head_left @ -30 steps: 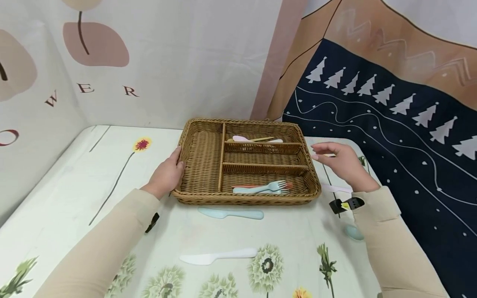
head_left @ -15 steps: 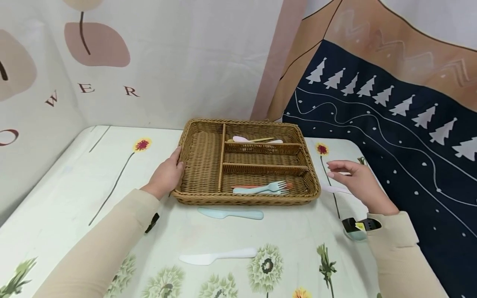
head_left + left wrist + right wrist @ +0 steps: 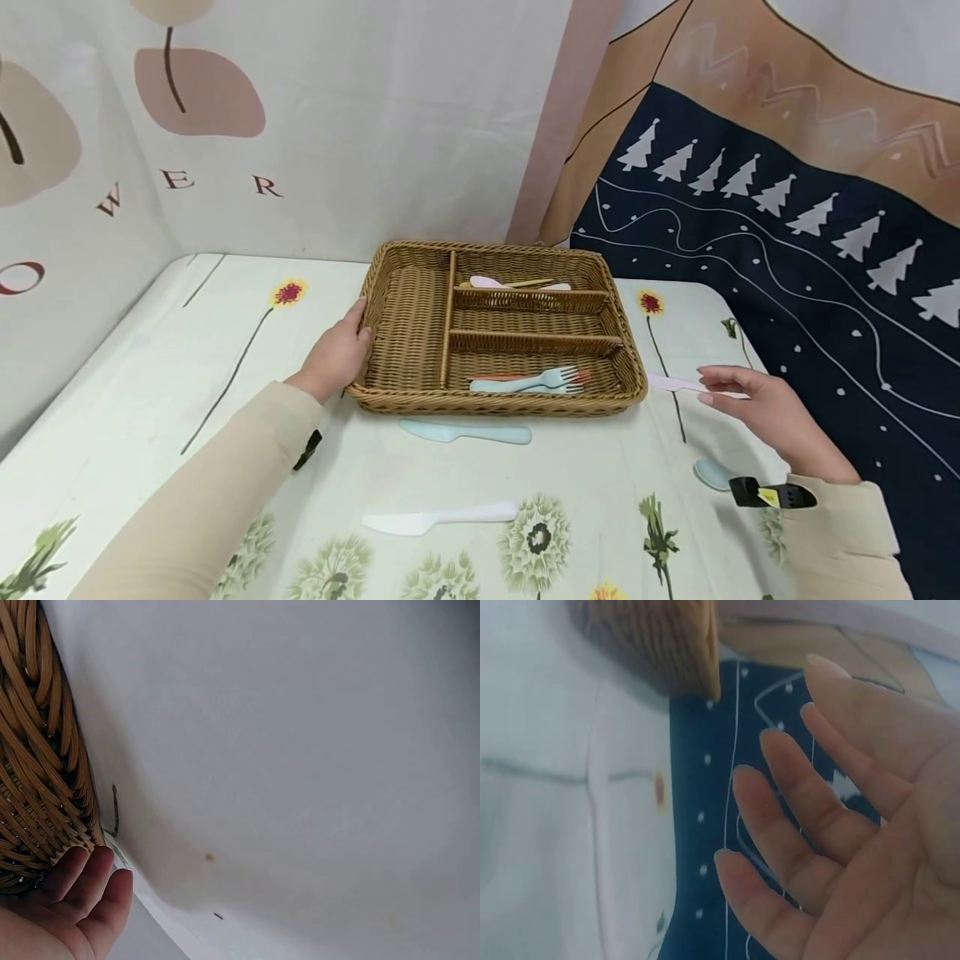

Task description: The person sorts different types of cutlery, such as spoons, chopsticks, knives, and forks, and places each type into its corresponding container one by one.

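Pink knife (image 3: 673, 384) lies below the spread, empty fingers (image 3: 776, 829) of the nearer right hand (image 3: 783, 421), pointing from the basket (image 3: 495, 403) toward the right edge of the table (image 3: 577, 467).

Indoors; printed hangings (image 3: 375, 125); flowered tablecloth (image 3: 585, 471)

The basket (image 3: 408, 333) is woven brown. Two forks (image 3: 517, 382), one knife (image 3: 465, 432) and one spoon (image 3: 711, 474) are pale blue; another knife (image 3: 440, 517) is white, another utensil (image 3: 673, 383) lilac. The counter (image 3: 585, 467) is white with green and red-yellow flowers (image 3: 288, 292). Sleeves (image 3: 202, 492) are beige; the drape (image 3: 675, 225) shows white trees (image 3: 813, 217) on navy.
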A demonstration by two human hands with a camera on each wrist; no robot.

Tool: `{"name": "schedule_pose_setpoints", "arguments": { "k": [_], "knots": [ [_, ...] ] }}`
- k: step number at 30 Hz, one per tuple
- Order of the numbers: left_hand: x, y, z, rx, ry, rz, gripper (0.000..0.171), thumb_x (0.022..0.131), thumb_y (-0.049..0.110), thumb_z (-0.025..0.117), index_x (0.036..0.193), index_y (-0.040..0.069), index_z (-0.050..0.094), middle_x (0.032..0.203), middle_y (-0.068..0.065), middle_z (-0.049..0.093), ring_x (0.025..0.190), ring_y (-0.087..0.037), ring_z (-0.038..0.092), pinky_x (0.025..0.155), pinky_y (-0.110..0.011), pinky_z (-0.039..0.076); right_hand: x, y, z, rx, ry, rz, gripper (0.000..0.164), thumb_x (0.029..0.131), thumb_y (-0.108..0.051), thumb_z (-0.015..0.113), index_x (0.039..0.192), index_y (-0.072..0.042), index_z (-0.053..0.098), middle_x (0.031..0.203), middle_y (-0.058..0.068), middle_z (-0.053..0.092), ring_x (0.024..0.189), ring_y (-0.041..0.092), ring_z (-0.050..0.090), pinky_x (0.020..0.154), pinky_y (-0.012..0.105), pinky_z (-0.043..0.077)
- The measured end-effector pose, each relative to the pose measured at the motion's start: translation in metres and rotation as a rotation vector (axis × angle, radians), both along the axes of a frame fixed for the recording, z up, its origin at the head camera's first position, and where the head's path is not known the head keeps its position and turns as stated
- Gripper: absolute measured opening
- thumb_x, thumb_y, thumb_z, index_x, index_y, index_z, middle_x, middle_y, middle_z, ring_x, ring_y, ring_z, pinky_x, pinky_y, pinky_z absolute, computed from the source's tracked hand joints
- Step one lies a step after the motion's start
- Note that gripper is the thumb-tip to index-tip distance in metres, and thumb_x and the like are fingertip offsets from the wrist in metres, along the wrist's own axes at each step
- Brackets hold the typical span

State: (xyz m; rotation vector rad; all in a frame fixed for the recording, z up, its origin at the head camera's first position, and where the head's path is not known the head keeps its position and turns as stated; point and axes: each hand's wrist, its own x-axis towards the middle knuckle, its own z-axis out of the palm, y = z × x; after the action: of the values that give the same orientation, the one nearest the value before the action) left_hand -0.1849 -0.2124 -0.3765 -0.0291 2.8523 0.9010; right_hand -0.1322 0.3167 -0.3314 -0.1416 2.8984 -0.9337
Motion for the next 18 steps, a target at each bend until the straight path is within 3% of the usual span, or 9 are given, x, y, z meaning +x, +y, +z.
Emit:
{"name": "schedule_pose_setpoints", "arguments": {
  "k": [1,4,6,8,11,14,17,18],
  "knots": [
    [0.0,0.0,0.0,0.0,0.0,0.0,0.058,0.105,0.02,0.024,0.154,0.002,-0.002,0.147,-0.035,0.031,0.131,-0.048,0.038,0.106,-0.058,0.034,0.002,0.004,-0.001,0.007,-0.009,-0.003,0.047,0.093,-0.029,0.065,0.13,0.0,0.059,0.122,0.019,0.064,0.103,0.001,0.053,0.072,0.014,0.046],
    [0.0,0.0,0.0,0.003,-0.003,0.002,0.059,0.105,0.019,0.024,0.155,0.003,-0.003,0.148,-0.034,0.03,0.132,-0.047,0.038,0.107,-0.058,0.034,0.008,0.015,-0.005,0.025,-0.051,-0.021,0.05,0.093,-0.032,0.065,0.132,-0.001,0.057,0.122,0.017,0.064,0.108,0.006,0.053,0.074,0.018,0.046],
    [0.0,0.0,-0.001,0.0,-0.005,0.003,0.059,0.105,0.019,0.024,0.155,0.003,-0.003,0.148,-0.034,0.03,0.132,-0.048,0.037,0.107,-0.058,0.034,0.011,0.021,-0.008,0.022,-0.081,-0.028,0.054,0.093,-0.034,0.065,0.134,0.0,0.055,0.123,0.017,0.063,0.115,0.021,0.052,0.079,0.027,0.047],
    [0.0,0.0,-0.001,-0.001,-0.009,0.006,0.059,0.105,0.019,0.024,0.155,0.003,-0.003,0.148,-0.034,0.029,0.132,-0.047,0.037,0.107,-0.058,0.034,0.015,0.028,-0.01,0.018,-0.114,-0.037,0.056,0.093,-0.036,0.065,0.135,0.0,0.053,0.124,0.017,0.063,0.118,0.028,0.049,0.083,0.036,0.046],
    [0.0,0.0,-0.001,-0.002,-0.01,0.004,0.058,0.105,0.019,0.024,0.155,0.003,-0.003,0.148,-0.034,0.029,0.132,-0.047,0.038,0.106,-0.058,0.035,0.02,0.038,-0.013,0.013,-0.138,-0.049,0.059,0.092,-0.036,0.066,0.135,0.001,0.053,0.121,0.009,0.065,0.11,0.004,0.051,0.083,0.038,0.046],
    [0.0,0.0,-0.001,-0.003,-0.005,0.0,0.058,0.106,0.019,0.024,0.155,0.003,-0.003,0.147,-0.035,0.031,0.13,-0.047,0.04,0.104,-0.058,0.037,0.025,0.048,-0.016,0.023,-0.155,-0.058,0.059,0.091,-0.038,0.066,0.135,0.0,0.054,0.114,-0.013,0.065,0.097,-0.019,0.038,0.078,0.023,0.046],
    [0.0,0.0,0.0,-0.007,0.0,-0.001,0.058,0.106,0.019,0.024,0.155,0.003,-0.003,0.146,-0.035,0.033,0.128,-0.047,0.043,0.103,-0.058,0.039,0.03,0.057,-0.02,0.023,-0.173,-0.059,0.06,0.091,-0.038,0.066,0.135,0.001,0.054,0.109,-0.025,0.059,0.092,-0.024,0.034,0.072,0.014,0.044],
    [-0.001,0.0,0.001,-0.009,0.0,-0.001,0.058,0.106,0.019,0.024,0.155,0.003,-0.003,0.145,-0.035,0.033,0.127,-0.047,0.044,0.102,-0.058,0.039,0.031,0.059,-0.021,0.018,-0.177,-0.06,0.06,0.091,-0.038,0.067,0.134,0.002,0.054,0.11,-0.023,0.061,0.091,-0.025,0.035,0.071,0.013,0.044]
  ]
}}
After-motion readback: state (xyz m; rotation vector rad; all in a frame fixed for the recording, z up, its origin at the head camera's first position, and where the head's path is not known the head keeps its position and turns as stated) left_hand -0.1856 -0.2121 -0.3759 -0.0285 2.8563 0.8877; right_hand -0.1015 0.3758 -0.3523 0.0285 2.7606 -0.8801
